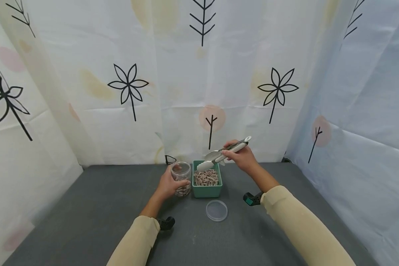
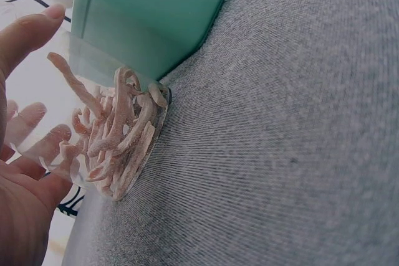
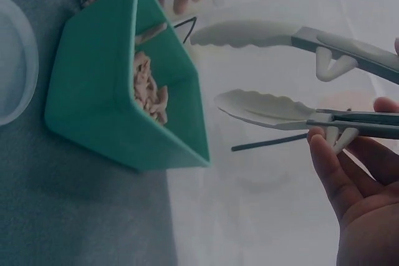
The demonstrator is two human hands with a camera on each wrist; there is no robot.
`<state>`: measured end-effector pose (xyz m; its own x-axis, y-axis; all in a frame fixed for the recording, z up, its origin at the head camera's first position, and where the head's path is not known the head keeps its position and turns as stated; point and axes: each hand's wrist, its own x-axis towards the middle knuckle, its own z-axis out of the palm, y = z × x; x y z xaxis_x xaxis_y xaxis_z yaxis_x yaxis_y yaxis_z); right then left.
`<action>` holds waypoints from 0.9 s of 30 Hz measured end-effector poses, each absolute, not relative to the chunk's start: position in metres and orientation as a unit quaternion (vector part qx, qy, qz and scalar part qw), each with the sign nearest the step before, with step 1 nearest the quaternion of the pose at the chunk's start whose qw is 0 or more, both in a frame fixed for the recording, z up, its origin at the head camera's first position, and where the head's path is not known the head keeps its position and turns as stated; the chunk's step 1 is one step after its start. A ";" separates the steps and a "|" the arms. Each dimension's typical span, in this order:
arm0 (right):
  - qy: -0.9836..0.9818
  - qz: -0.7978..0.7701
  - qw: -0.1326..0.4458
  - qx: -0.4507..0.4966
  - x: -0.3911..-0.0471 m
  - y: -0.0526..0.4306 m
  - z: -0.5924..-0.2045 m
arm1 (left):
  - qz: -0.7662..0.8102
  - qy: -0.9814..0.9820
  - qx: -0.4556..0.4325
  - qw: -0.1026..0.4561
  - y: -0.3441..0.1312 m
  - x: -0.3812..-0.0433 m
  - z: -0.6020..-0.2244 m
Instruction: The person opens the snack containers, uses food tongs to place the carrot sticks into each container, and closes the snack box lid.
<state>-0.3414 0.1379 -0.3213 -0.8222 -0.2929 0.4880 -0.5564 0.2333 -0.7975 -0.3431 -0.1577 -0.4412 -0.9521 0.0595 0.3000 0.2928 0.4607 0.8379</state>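
Note:
My left hand [image 1: 169, 183] grips a clear jar [image 1: 181, 168] around its side, fingers behind and thumb in front. Pale brown dried strips [image 2: 118, 129] fill the lower part of the jar, which stands on the table without a lid. Right beside it is a green rectangular container [image 1: 207, 191] holding more of these strips [image 1: 206, 177]. My right hand [image 1: 242, 157] holds white and grey tongs [image 1: 231, 151] above that container. In the right wrist view the tongs' two scalloped heads [image 3: 262, 107] stand apart with nothing between them.
A round clear lid [image 1: 217, 210] lies on the dark grey table [image 1: 119, 207] in front of the green container. Behind the table hangs a white curtain [image 1: 173, 74] printed with flowers and twigs, which also closes off both sides.

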 end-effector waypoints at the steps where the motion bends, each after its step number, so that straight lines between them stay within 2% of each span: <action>1: -0.777 0.555 0.111 0.275 -0.346 0.140 -0.327 | -0.507 -0.847 -0.105 0.117 -0.158 -0.343 -0.441; 4: -0.784 0.551 0.090 0.272 -0.359 0.146 -0.341 | -0.507 -0.847 -0.106 0.122 -0.158 -0.344 -0.442; 13: -0.784 0.561 0.028 0.264 -0.364 0.146 -0.363 | -0.513 -0.844 -0.107 0.116 -0.158 -0.344 -0.442; 22: -0.790 0.571 0.014 0.223 -0.353 0.138 -0.354 | -0.515 -0.843 -0.105 0.118 -0.157 -0.343 -0.441; 27: -0.802 0.560 0.026 0.207 -0.346 0.133 -0.347 | -0.514 -0.843 -0.105 0.118 -0.157 -0.343 -0.441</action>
